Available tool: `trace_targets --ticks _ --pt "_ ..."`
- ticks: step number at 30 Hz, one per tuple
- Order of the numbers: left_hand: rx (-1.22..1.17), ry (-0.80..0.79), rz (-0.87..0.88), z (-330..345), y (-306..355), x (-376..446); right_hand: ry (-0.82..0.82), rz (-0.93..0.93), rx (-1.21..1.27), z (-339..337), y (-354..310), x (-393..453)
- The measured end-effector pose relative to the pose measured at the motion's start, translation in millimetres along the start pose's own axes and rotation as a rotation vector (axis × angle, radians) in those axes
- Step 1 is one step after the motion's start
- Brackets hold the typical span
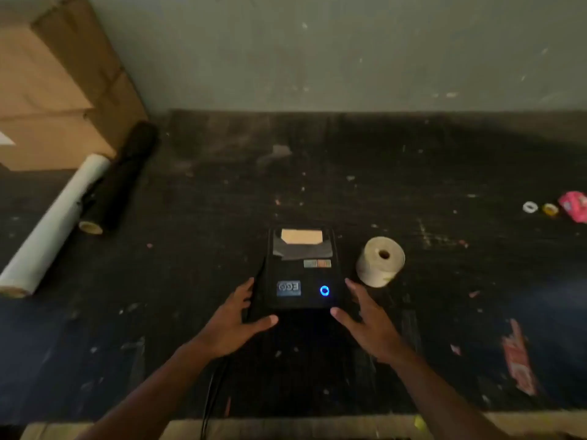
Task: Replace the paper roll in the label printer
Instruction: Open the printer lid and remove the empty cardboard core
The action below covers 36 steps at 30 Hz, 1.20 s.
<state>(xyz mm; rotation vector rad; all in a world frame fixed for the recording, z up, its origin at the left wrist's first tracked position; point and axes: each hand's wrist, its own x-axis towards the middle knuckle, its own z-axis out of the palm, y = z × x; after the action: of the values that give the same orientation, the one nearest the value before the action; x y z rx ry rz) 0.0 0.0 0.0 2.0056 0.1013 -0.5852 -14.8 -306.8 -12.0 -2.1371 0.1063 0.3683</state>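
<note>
A black label printer [301,274] sits in the middle of the dark worktable, its lid down, a blue ring light glowing at its near right. Paper shows through the window at its far end. A pale paper roll [380,261] lies on the table just right of the printer. My left hand [236,319] is at the printer's near left corner, fingers spread, thumb by the front edge. My right hand [365,315] mirrors it at the near right corner. Whether the fingers touch the casing is unclear. Neither hand holds anything.
A black cable [212,385] runs from the printer toward the table's front edge. At the far left lie a long white roll [54,223], a black roll [120,179] and cardboard boxes [57,84]. Small tape rolls [540,208] and a pink packet [576,206] sit far right.
</note>
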Motion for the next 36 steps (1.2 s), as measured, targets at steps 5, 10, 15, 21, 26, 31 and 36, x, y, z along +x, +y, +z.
trace_targets --ticks 5,10,15,21,26,31,36 --pt "-0.052 0.031 -0.022 36 -19 5 -0.014 0.170 0.211 29 13 3" --pt "-0.004 0.213 0.007 45 -14 9 0.051 0.186 0.185 29 14 8" --pt "0.003 0.231 0.001 49 -13 9 0.114 0.164 0.128 34 17 7" --pt "0.037 0.234 0.044 47 -10 6 0.159 0.115 0.121 38 12 1" --pt "-0.038 0.251 0.114 40 1 4 0.229 0.040 0.133 23 -7 3" --pt "-0.176 0.349 0.205 18 35 29 0.354 -0.088 0.177 -7 -41 36" --pt "-0.167 0.439 0.217 -9 70 72 0.409 -0.118 0.209 -30 -68 83"
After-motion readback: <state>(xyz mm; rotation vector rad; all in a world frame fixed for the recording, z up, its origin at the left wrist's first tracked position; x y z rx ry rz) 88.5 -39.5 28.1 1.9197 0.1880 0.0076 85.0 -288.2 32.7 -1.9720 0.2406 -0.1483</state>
